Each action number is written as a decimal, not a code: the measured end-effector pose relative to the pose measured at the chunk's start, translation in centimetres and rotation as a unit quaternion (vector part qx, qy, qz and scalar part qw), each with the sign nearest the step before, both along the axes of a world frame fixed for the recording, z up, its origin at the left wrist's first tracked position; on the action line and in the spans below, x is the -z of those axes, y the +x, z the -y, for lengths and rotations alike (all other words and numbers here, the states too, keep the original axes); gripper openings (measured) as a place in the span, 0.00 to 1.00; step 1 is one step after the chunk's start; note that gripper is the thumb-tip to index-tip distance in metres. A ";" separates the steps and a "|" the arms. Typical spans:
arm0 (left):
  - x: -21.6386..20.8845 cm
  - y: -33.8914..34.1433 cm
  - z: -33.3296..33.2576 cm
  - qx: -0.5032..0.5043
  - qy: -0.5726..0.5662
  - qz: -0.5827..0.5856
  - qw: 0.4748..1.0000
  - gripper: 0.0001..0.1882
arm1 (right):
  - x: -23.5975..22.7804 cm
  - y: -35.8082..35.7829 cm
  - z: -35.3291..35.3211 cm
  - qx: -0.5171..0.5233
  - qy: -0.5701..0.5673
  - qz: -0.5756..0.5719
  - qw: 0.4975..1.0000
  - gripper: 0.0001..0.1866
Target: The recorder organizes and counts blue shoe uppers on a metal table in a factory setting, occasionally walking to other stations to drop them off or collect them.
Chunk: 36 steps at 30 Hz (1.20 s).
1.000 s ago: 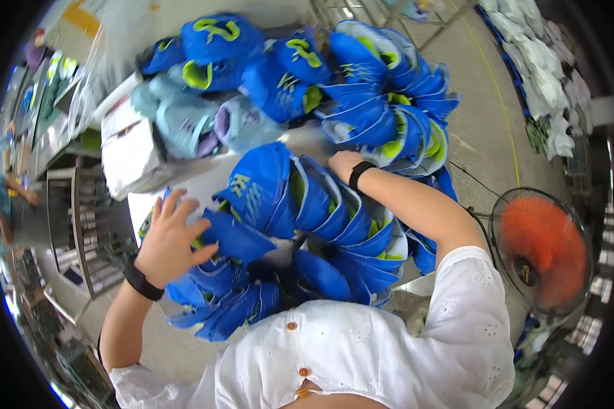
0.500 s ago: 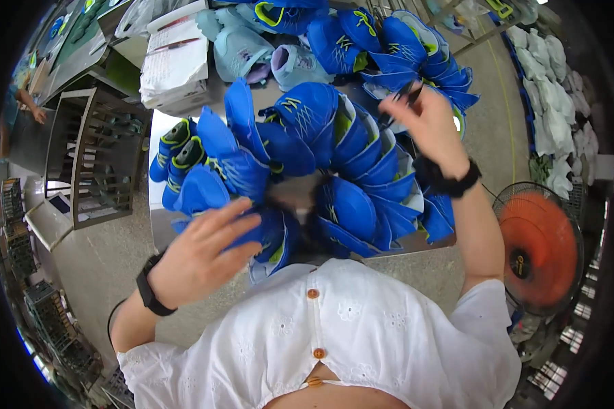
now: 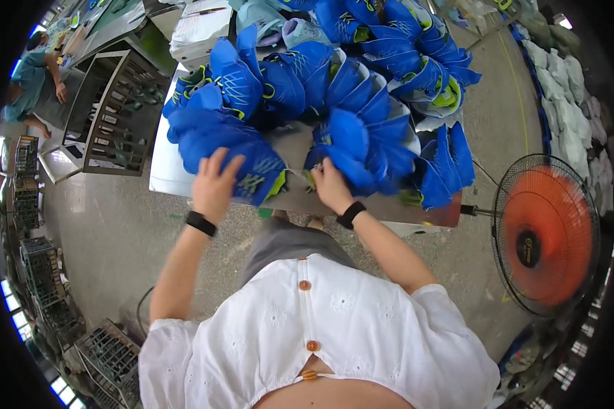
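Observation:
Blue shoe uppers with pale zigzag stitching and yellow-green trim stand in a bent row on a metal table [image 3: 299,151]. At the row's left end, my left hand [image 3: 215,187] grips the near side of a blue shoe upper [image 3: 256,160], fingers bent over it and slightly blurred. My right hand [image 3: 333,189] is by the front edge of a fanned stack of blue uppers [image 3: 348,140]. Its fingers are closed, and what they hold is hidden. A thin pale thread seems to run between the left upper and my right fingertips. Both wrists wear black bands.
An orange fan [image 3: 549,235] stands off the table's right corner. More blue uppers [image 3: 447,95] and light teal uppers [image 3: 303,33] lie farther back, beside a paper-topped box [image 3: 199,34]. At the left are a metal rack [image 3: 109,112] and another person [image 3: 31,85].
My right hand has come down and left from the far right of the uppers, and the dark tool in it no longer shows. My left hand has come onto an upper at the left.

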<state>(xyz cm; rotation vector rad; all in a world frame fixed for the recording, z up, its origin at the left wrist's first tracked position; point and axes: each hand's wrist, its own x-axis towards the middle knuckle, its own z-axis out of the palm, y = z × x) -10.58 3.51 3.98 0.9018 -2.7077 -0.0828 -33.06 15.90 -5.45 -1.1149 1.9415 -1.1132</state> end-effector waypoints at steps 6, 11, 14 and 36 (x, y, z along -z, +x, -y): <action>-0.4 0.8 0.8 -0.018 -0.005 0.010 1.000 0.28 | -1.5 -3.7 -2.4 -0.008 -0.022 -0.134 0.991 0.07; 0.3 0.1 -0.8 -0.013 -0.080 0.027 0.996 0.22 | -1.6 -2.0 -2.0 0.011 0.047 -0.066 0.997 0.07; 0.4 -1.3 -1.9 0.012 -0.137 0.045 0.989 0.18 | -0.6 0.6 -1.4 0.054 0.003 -0.017 0.998 0.14; 7.5 -9.9 -3.3 -0.087 0.022 0.055 0.994 0.10 | -5.3 -0.6 -7.9 -0.035 0.093 0.468 0.878 0.08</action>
